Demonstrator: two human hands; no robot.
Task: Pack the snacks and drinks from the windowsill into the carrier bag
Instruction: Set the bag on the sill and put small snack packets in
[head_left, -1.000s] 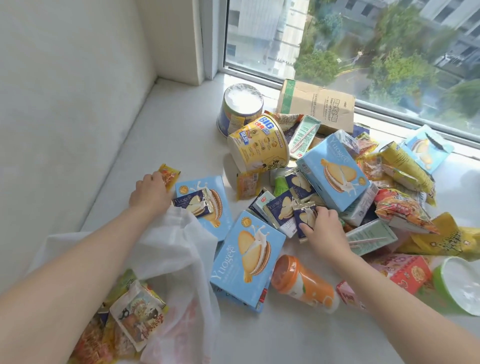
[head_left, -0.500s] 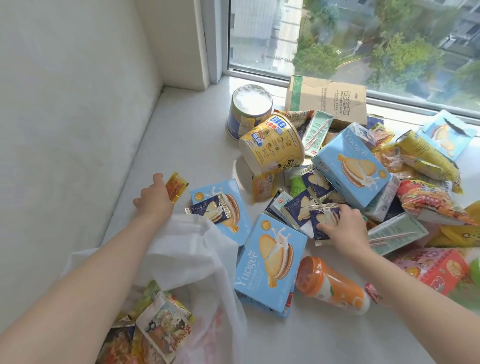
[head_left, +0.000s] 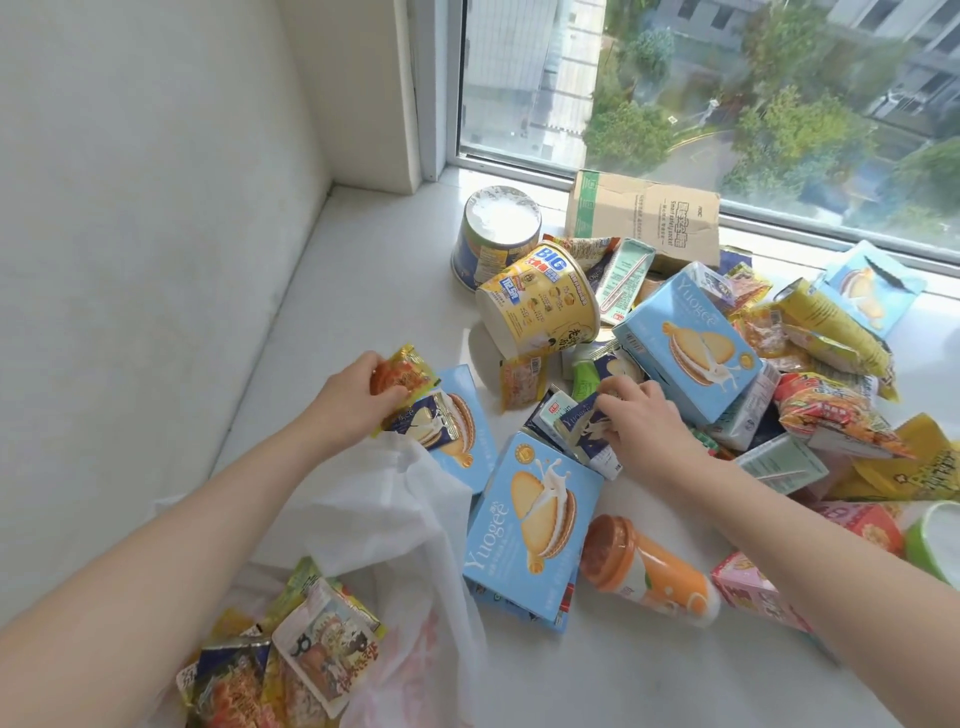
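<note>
White windowsill (head_left: 363, 291): left hand (head_left: 353, 400) grips a yellow-orange packet (head_left: 410, 371); right hand (head_left: 644, 421) pinches a dark-blue biscuit sachet (head_left: 584, 428).

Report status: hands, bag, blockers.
Left hand grips orange-yellow foil snack sachet. Right hand pinches dark-blue foil biscuit sachet. White plastic carrier bag open, partly filled. Light-blue cardboard biscuit box beside bag.

Snacks (head_left: 691, 343): heaped on the windowsill (head_left: 363, 291).
Orange bottle (head_left: 654, 577): laid on its side.
Carrier bag (head_left: 374, 499): white, open, packets (head_left: 322, 649) inside.
</note>
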